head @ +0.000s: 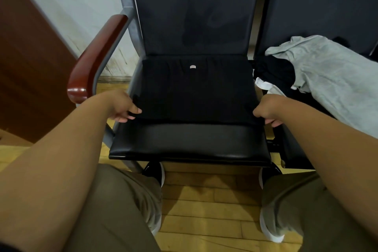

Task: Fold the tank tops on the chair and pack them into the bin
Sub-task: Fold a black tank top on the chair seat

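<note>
1. Black tank top (192, 92): spread flat over the rear part of the chair seat (188, 141). Its small pale label (192, 66) sits at 12 o'clock, close to the backrest (196, 6). Its near edge is at 6 o'clock, with a strip of bare glossy seat in front of it.
2. My left hand (122, 108): at the top's 8 o'clock corner, with thumb and fingers pinched on the fabric.
3. My right hand (268, 110): at the top's 4 o'clock corner, with fingers curled over the edge and clamped on the cloth. The fingertips are mostly hidden beneath it.
4. Wooden armrest (96, 57): reddish, on a grey metal frame, at 10 o'clock from the top and just above my left wrist.
5. Neighbouring seat, at 3 o'clock: it carries a loose heap.
 - The grey garment (331, 75) is crumpled on top and reaches toward 2 o'clock.
 - The black garment (274, 71) is bunched against the gap between the seats.
 - The white garment (266, 86) pokes out below it, just beyond my right knuckles.
 I cannot tell their cut.
6. Brown wooden panel (30, 67): at 9 o'clock, against the pale wall.
7. Wood floor (204, 210): at 6 o'clock, with my knees and shoes either side of it.
</note>
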A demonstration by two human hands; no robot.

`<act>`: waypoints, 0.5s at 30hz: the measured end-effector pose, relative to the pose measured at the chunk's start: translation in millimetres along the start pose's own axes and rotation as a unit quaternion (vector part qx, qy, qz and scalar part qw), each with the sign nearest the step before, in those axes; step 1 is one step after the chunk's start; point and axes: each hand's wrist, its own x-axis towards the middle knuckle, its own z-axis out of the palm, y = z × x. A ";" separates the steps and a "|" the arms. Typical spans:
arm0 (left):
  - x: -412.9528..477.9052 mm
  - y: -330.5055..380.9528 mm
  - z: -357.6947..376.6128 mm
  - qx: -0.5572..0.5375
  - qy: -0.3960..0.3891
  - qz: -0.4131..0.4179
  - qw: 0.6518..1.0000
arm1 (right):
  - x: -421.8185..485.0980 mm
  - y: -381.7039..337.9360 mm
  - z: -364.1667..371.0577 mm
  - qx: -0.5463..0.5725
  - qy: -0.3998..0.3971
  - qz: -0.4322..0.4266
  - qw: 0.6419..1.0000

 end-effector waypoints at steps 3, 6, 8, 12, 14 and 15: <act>-8.3 -7.5 1.7 0.019 -0.011 -0.023 0.999 | -8.7 4.0 0.7 -0.026 -0.013 0.005 1.000; -13.6 -13.0 4.9 0.024 -0.012 -0.025 0.999 | -15.2 0.9 1.6 -0.095 0.015 -0.017 0.995; -14.4 -13.5 5.9 0.025 -0.007 -0.015 1.000 | -17.0 -5.5 3.5 -0.108 0.070 -0.075 0.989; -14.2 -10.9 8.0 0.019 0.007 0.001 1.000 | -10.9 -23.1 10.1 -0.090 0.186 -0.175 0.963; -11.9 -9.8 7.7 0.013 0.015 0.006 1.000 | -13.2 -37.7 15.0 -0.067 0.177 -0.201 0.961; -10.1 -9.7 6.8 0.010 0.016 0.007 1.000 | -13.6 -45.7 18.3 -0.052 0.166 -0.217 0.960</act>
